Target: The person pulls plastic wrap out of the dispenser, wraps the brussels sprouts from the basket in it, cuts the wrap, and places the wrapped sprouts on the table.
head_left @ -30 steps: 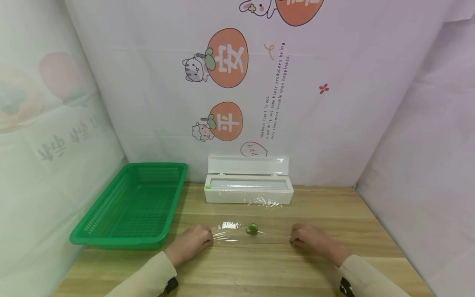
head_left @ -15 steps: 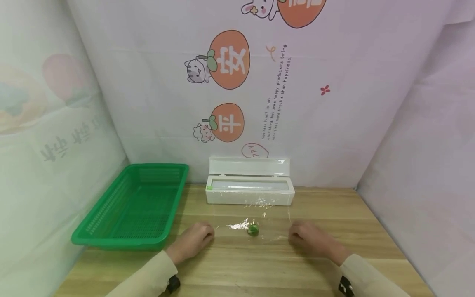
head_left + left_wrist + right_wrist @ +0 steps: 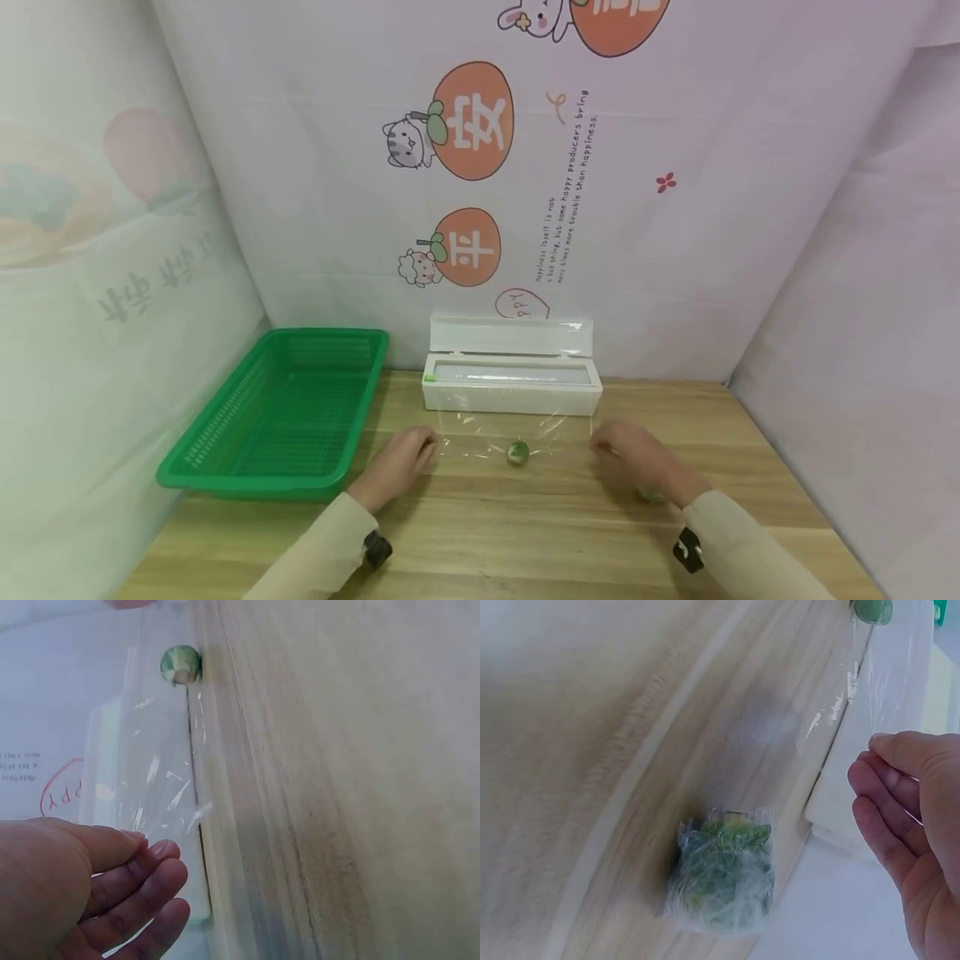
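Thin, clear plastic film point(image 3: 161, 776), pinched at both sides.
My left hand point(image 3: 397, 460) and right hand point(image 3: 639, 454) grip it; a small, round green vegetable point(image 3: 517, 452) lies between them.

Green ball point(image 3: 874, 610) cropped, right-wrist view

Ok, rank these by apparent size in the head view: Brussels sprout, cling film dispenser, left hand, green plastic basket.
1. green plastic basket
2. cling film dispenser
3. left hand
4. Brussels sprout
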